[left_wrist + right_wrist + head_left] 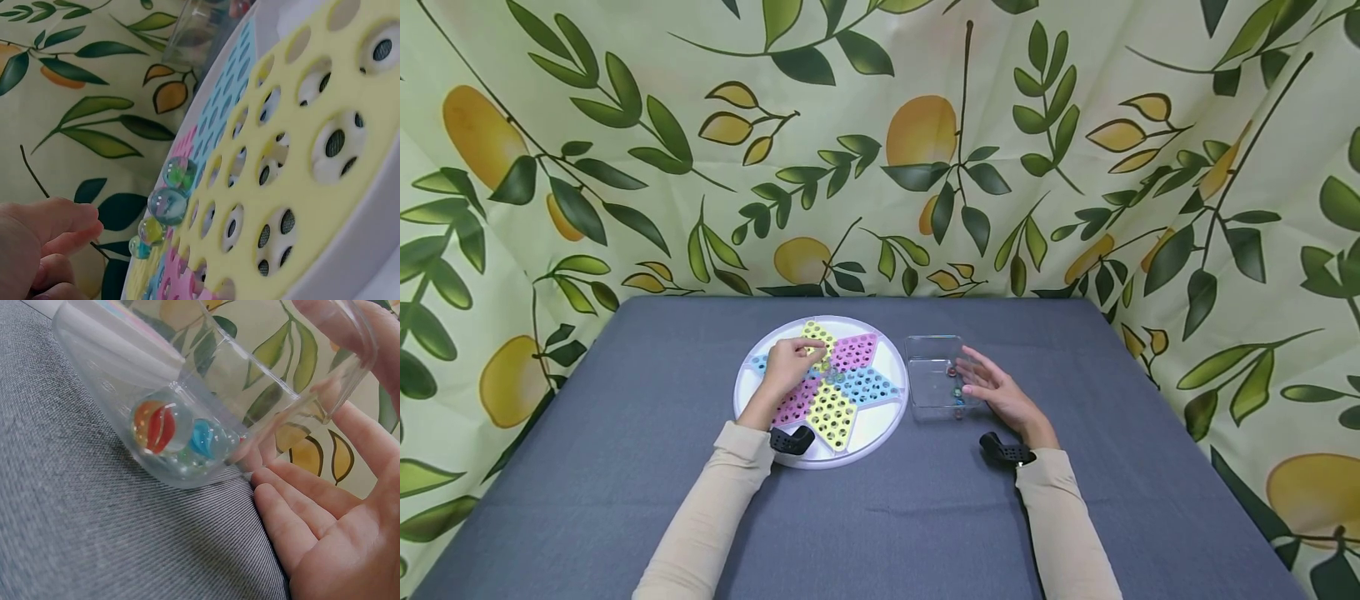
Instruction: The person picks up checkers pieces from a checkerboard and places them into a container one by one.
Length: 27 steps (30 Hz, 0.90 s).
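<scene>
Over the upper left of a round white Chinese checkers board [891,417] is my left hand [788,363], palm down with its fingers pointing right. No marble shows between those fingers in the left wrist view. Several glass marbles [167,206] sit at the star's middle, just beyond the fingertips. My right hand [1003,396] is at the right side of a clear plastic box [932,340], its fingers loosely extended against the wall and the thumb over the rim. Inside, along that side, lie several marbles [156,427], among them a red-orange one and a blue one.
A grey cloth [880,525] covers the table. Behind it hangs a curtain [850,208] with a leaf and fruit print. The box stands close to the board's right edge. Each wrist wears a black camera band [792,439].
</scene>
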Each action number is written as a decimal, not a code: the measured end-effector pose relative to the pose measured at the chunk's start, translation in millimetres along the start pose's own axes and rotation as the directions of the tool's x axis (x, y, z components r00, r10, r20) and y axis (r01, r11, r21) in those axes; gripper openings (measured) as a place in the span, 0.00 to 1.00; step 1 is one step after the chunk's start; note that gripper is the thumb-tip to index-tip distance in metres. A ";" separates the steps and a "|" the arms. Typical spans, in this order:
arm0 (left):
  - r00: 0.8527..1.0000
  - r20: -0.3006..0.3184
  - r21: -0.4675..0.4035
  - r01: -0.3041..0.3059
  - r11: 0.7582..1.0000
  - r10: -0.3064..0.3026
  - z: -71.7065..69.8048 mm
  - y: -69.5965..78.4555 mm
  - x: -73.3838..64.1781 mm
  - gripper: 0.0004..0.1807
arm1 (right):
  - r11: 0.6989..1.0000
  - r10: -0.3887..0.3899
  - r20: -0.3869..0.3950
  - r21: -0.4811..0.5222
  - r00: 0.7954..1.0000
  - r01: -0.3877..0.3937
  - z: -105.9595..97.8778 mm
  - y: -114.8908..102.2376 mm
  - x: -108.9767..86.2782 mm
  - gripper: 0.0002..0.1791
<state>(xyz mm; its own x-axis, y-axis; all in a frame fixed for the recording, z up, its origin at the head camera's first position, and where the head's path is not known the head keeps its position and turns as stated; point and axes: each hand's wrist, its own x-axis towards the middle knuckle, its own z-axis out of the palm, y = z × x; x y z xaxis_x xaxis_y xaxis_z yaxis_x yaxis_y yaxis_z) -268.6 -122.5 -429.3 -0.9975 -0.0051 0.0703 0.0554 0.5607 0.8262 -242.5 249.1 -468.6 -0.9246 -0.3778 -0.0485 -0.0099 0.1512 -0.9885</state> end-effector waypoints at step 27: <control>0.987 0.156 0.157 -0.073 0.985 0.048 -11.1 -8.3 24.7 0.18 | 1.000 -0.028 0.024 -0.005 0.999 0.028 -1.5 2.9 1.8 0.43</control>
<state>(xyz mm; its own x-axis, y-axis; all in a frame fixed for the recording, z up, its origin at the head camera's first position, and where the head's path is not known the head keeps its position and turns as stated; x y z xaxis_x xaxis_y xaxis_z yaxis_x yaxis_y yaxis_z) -293.2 -136.4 -428.2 -0.9882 0.1514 0.0215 0.1203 0.6829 0.7206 -244.7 250.3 -471.4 -0.9147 -0.4033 -0.0239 -0.0381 0.1450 -0.9887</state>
